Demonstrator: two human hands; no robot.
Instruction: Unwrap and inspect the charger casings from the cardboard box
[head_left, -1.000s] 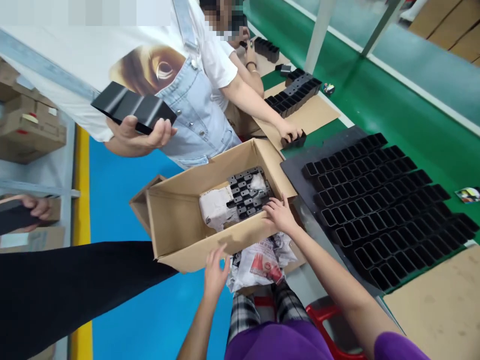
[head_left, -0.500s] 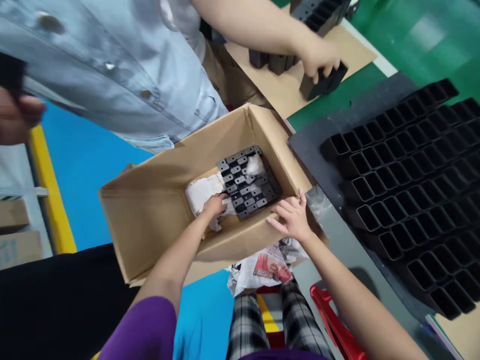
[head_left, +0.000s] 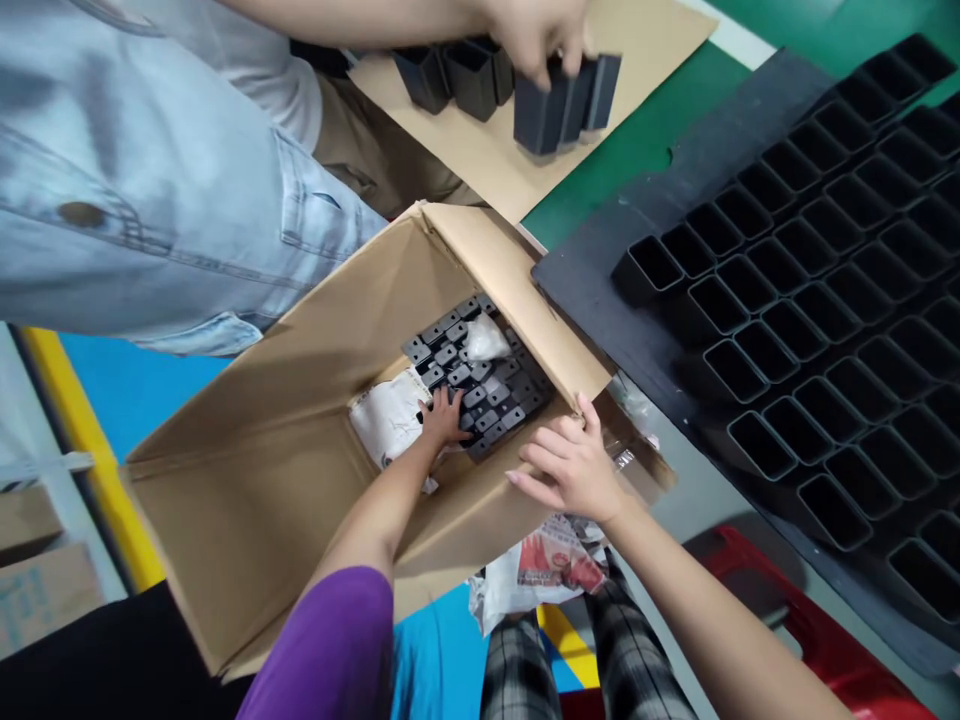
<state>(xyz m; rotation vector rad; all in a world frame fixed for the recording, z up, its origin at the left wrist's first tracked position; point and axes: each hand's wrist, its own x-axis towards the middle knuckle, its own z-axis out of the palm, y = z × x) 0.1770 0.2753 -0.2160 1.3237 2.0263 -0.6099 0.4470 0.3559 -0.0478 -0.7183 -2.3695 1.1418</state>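
Inside a large open cardboard box [head_left: 247, 530], several small black parts [head_left: 491, 400] with holes stand packed together. My left hand [head_left: 444, 420] reaches in with its fingers spread over the left edge of these parts. Beside it lies a white wrapped bundle [head_left: 386, 415], and a small clear-white bag [head_left: 486, 338] rests on top of the parts. At the box's near right wall, my right hand [head_left: 571, 460] has its fingers curled round the cardboard edge.
Another person's hand [head_left: 536, 35] touches black tubes on a cardboard sheet [head_left: 637, 40]. Rows of black rectangular tubes [head_left: 765, 445] stand on a dark board at right. Crumpled plastic [head_left: 540, 570] and a red stool [head_left: 847, 660] are below.
My left hand has moved right, off the white bundle and onto the black parts, with its fingers now spread. The other person's hand appears farther left. The view has shifted.
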